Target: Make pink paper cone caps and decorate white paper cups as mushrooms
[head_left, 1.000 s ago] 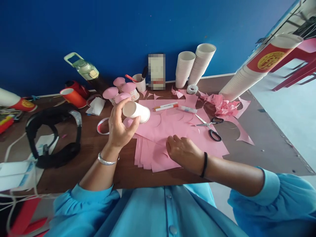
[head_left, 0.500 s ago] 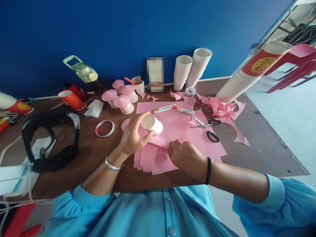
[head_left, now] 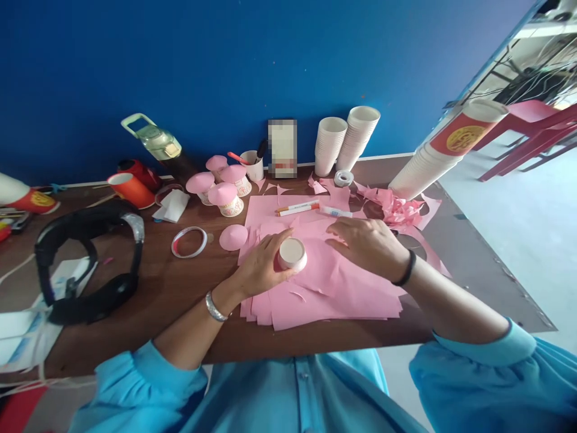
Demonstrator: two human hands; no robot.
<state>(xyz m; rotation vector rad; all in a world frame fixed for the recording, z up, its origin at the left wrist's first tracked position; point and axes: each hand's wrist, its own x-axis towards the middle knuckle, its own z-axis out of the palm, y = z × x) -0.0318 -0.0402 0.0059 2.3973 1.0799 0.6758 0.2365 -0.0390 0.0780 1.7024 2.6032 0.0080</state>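
My left hand (head_left: pixel 265 264) is wrapped round a white paper cup (head_left: pixel 293 254), its round base facing up, above the pink paper sheets (head_left: pixel 333 300). To the right, my right hand (head_left: pixel 367 243) hovers over the sheets with fingers apart and nothing visible in it; it hides the scissors almost wholly. Markers (head_left: pixel 298 208) and a glue tube (head_left: pixel 336 212) lie beyond the hands. A pink paper cone (head_left: pixel 233 237) rests left of the sheets. Behind it stand several small cups with pink cone tops (head_left: pixel 222 194).
Stacks of white cups (head_left: pixel 330 147) stand by the blue wall, with crumpled pink scraps (head_left: pixel 401 209) to their right. A tape roll (head_left: pixel 189 242), black headset (head_left: pixel 92 258), bottle (head_left: pixel 160 144) and orange cup (head_left: pixel 131 190) occupy the left side.
The cup in my left hand has moved nearer and tipped base up. My right hand has moved up and right, its fingers opened, and now covers the scissors. The pink cone is uncovered.
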